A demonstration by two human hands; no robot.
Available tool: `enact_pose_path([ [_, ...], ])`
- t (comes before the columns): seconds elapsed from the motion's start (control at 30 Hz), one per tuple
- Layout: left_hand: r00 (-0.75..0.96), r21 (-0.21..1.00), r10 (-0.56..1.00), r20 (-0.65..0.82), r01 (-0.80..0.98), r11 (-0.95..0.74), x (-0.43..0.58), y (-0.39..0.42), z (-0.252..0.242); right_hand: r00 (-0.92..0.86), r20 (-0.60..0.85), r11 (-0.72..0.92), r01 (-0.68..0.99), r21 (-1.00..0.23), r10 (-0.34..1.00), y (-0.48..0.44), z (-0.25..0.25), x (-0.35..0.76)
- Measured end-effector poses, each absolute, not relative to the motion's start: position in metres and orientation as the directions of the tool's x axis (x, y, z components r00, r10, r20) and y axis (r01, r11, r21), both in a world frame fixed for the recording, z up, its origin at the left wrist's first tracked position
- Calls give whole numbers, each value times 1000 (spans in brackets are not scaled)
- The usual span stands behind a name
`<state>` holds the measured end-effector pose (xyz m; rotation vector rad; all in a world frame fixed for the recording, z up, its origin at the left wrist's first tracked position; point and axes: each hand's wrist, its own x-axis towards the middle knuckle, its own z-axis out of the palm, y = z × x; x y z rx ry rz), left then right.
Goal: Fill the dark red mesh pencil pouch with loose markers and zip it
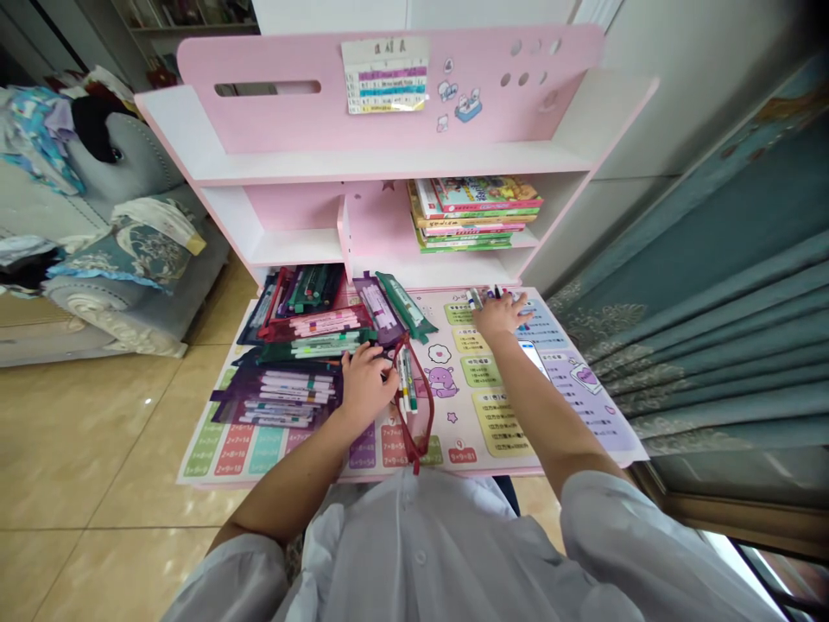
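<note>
Red-edged pouch point(416, 447): open, at desk point(453, 434) front; probably light, limp; hold by rim. Left grip point(370, 380): at its edge, pinch uncertain. Loose pens point(473, 299): desk rear, likely rigid, smooth; take mid-barrel. Right grip point(501, 314): fingers spread over them, hold indeterminable.

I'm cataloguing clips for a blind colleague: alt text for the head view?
A person's left hand is at a red-trimmed pouch holding markers, while the right hand is over loose markers near the back of a printed desktop. More marker-filled pouches lie mostly on its left; books are stacked in a pink-and-white hutch.
</note>
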<state>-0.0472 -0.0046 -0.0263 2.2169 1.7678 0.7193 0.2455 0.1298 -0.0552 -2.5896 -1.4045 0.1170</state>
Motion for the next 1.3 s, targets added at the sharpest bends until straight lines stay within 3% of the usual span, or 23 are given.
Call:
enact_pose_path([
  [0.2,152,456,957,246,853,-253,-47,-5,-26,547,7,-529,813,-244,837,126,-48,245],
  [0.37,156,454,957,244,854,-255,-46,-5,-25,520,100,-474,829,-296,848,103,-37,230],
  [0.53,152,458,962,227,855,-243,-45,-5,-23,464,218,-353,844,-405,859,68,-28,205],
  [0.87,147,450,959,242,859,-245,-46,-5,-25,204,307,6,824,-567,930,0,-10,162],
  [1.1,159,440,957,243,861,-255,-45,-5,-25,-12,294,187,798,-573,956,-46,-9,138],
  [1.3,156,442,955,254,859,-258,-46,-4,-26,-62,254,188,841,-507,965,-49,-14,124],
])
